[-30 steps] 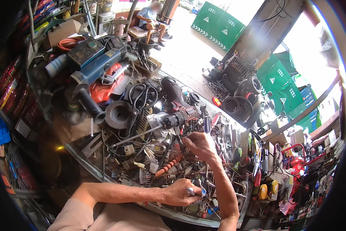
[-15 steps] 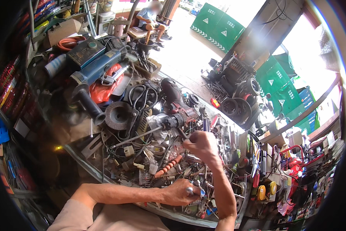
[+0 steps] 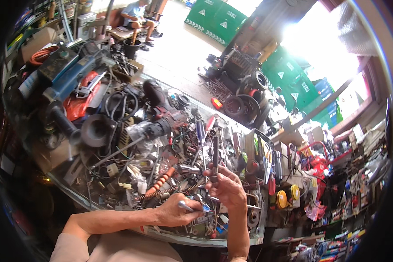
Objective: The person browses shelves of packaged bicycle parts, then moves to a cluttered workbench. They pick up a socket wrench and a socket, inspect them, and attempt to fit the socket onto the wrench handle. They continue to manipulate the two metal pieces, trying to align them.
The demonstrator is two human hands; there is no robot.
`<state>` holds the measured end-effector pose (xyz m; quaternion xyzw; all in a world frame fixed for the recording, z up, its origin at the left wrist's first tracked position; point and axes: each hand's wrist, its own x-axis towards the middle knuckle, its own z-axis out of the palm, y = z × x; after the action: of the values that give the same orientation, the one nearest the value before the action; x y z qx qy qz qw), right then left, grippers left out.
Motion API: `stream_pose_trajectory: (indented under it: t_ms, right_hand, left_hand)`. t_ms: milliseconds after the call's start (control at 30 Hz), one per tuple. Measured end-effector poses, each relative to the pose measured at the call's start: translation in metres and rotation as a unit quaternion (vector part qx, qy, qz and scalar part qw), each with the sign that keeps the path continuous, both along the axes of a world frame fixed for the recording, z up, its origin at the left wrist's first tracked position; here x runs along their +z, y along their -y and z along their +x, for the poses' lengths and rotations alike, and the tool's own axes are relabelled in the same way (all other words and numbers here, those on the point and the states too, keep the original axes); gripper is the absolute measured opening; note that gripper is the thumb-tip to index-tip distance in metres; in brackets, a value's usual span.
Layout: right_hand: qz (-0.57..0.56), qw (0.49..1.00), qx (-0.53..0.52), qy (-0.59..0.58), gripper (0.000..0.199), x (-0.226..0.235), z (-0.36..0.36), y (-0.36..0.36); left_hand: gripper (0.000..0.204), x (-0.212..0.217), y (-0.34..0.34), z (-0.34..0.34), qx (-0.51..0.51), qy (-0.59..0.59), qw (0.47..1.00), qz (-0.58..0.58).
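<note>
My right hand (image 3: 227, 187) pinches a dark metal rod (image 3: 215, 153), thicker at its lower end, and holds it upright over the cluttered bench. Close by on its left, my left hand (image 3: 175, 211) is closed round a tool with a rounded silvery end (image 3: 185, 206); the rest of that tool is mostly hidden by the fingers. Beyond the hands lies a red and black power drill (image 3: 168, 118) with a long thin bit (image 3: 117, 153) pointing to the near left. An orange ribbed rod (image 3: 161, 180) rests among loose small parts beside my left hand.
Small hardware covers the glass-edged bench (image 3: 131, 228). An angle grinder (image 3: 72, 78) and a black funnel-like piece (image 3: 65, 122) lie at the left. Yellow tape measures (image 3: 282, 199) hang at the right. A person (image 3: 135, 17) sits in the background, near green barrier panels (image 3: 214, 19).
My right hand has moved back from beside the drill and turned, bringing the dark rod upright near my left hand. The whole view has shifted, so the bench appears further left.
</note>
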<state>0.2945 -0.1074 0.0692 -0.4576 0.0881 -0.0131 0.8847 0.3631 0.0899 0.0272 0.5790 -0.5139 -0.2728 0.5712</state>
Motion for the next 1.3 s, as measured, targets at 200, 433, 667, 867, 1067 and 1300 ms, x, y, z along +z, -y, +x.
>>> stream_pose_trajectory:
  t_ms: [200,433,667,867,1067,1300]
  right_hand:
    - [0.082,0.994,-0.044,0.063,0.039,-0.013,-0.012,-0.019]
    - [0.124,0.987,-0.066,0.082,0.037,-0.029,-0.024,-0.014]
    - [0.134,0.988,-0.044,0.066,0.037,-0.027,-0.023,-0.016]
    - [0.162,0.983,-0.051,0.066,0.034,-0.031,-0.023,-0.018]
    - [0.174,0.978,-0.067,0.096,0.028,-0.03,-0.022,-0.024]
    - [0.014,0.994,-0.103,0.045,0.019,-0.026,-0.019,-0.028]
  left_hand:
    - [0.012,0.005,0.0,0.0,-0.004,-0.032,0.999,0.031]
    - [0.01,0.006,0.001,0.001,-0.018,-0.032,0.998,0.045]
    - [0.012,0.004,0.002,0.0,-0.001,-0.021,0.999,0.035]
    - [0.021,0.016,0.002,0.006,0.046,-0.065,0.994,0.078]
    - [0.053,0.023,-0.001,0.031,0.104,-0.063,0.99,0.077]
    - [0.064,0.028,-0.002,0.045,0.228,-0.121,0.961,0.101]
